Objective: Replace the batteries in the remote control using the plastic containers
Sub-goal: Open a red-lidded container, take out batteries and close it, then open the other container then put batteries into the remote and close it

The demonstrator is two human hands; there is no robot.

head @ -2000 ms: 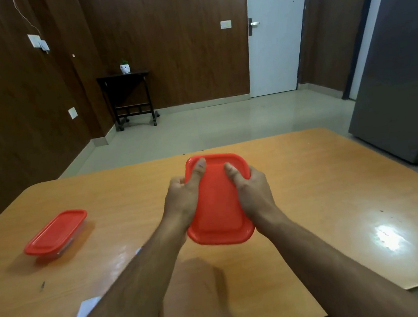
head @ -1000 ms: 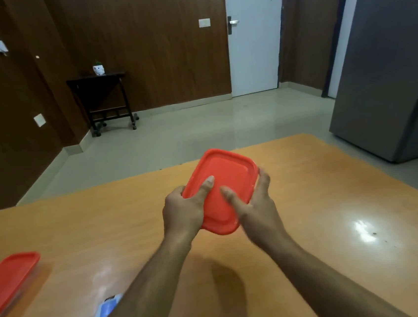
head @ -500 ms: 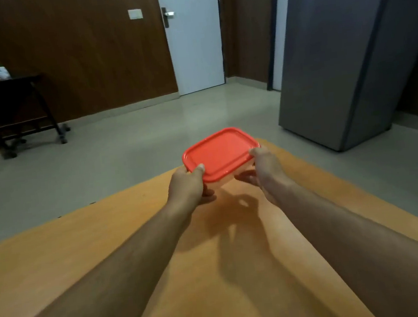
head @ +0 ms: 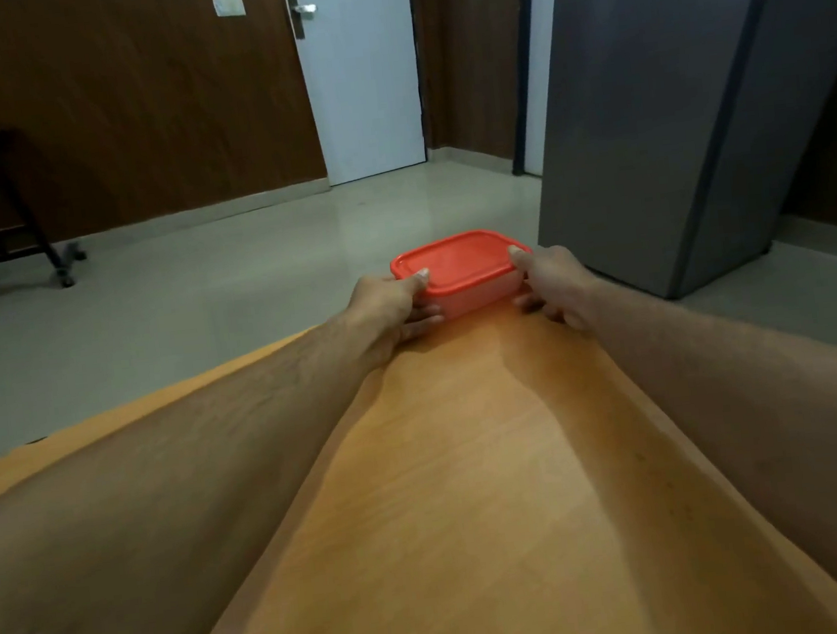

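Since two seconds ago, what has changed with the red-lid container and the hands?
Both hands, left hand and right hand, carried the container away from the body to the far table edge. Lid stays closed; both hands still grip it.

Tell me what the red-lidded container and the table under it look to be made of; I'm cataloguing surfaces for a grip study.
Container: plastic, probably. Its red lid is opaque and smooth with a moulded raised rim; the base looks translucent and frosted. Table: orange-brown wood or wood-look laminate, with faint grain lines and a satin sheen; which one cannot be told. The left hand and right hand grip the container's ends.
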